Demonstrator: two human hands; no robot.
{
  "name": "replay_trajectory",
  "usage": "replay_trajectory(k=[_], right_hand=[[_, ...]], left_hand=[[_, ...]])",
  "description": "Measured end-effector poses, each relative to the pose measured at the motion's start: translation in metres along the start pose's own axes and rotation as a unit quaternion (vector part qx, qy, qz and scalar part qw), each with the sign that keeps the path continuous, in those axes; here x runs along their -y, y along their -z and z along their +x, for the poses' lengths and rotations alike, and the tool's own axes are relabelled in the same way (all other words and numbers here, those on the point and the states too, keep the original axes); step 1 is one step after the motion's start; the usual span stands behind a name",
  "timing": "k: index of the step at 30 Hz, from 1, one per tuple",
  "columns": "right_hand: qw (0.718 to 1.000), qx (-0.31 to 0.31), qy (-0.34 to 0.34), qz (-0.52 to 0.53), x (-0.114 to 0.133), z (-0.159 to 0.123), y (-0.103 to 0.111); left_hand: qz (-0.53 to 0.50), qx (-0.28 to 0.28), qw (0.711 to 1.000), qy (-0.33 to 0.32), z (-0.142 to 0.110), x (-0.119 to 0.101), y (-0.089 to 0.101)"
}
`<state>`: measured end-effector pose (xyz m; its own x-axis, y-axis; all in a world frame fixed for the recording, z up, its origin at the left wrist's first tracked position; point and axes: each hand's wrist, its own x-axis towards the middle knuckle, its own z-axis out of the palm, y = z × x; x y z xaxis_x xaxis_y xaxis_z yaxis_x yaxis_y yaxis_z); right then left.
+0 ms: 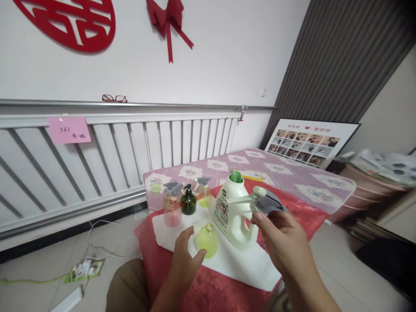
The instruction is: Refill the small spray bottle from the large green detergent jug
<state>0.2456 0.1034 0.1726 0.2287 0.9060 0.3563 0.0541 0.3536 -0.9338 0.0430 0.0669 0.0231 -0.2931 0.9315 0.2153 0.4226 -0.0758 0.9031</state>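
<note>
In my right hand (286, 234) is a grey spray bottle head (268, 202), raised and tilted in front of the big white detergent jug (229, 208). My left hand (185, 260) has its fingers apart beside a yellow-green bottle (207, 241), which stands upright with its neck uncovered. Whether the fingertips touch it I cannot tell. The jug stands on a white sheet (237, 266), with a green piece (236, 176) in its mouth. Behind it are a pink spray bottle (173, 213), a dark green pump bottle (188, 201) and a yellowish spray bottle (204, 196).
A red cloth (214, 290) lies under the sheet on a table with a floral purple cover (276, 170). Toward its back are a small green cup (155, 187) and a yellow box (248, 175). Cables (92, 242) lie on the floor at left; a radiator (130, 151) runs behind.
</note>
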Motion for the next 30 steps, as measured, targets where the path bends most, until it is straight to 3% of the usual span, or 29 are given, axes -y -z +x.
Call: replay_trajectory(k=[4,10,23,30], right_hand=[[0.998,0.001,0.017,0.064,0.006,0.003,-0.029],[0.992,0.064,0.003,0.107,-0.007,-0.001,-0.052],[0.993,0.119,-0.026,0.009,-0.057,-0.005,-0.061],[0.985,0.163,-0.059,-0.006,-0.093,-0.008,-0.059]], left_hand=[[0.064,0.015,0.998,0.017,-0.002,0.009,-0.025],[0.096,0.024,0.995,0.024,0.003,0.004,-0.040],[0.116,0.024,0.993,-0.009,0.011,0.010,-0.054],[0.130,0.039,0.991,0.024,0.015,0.008,-0.054]])
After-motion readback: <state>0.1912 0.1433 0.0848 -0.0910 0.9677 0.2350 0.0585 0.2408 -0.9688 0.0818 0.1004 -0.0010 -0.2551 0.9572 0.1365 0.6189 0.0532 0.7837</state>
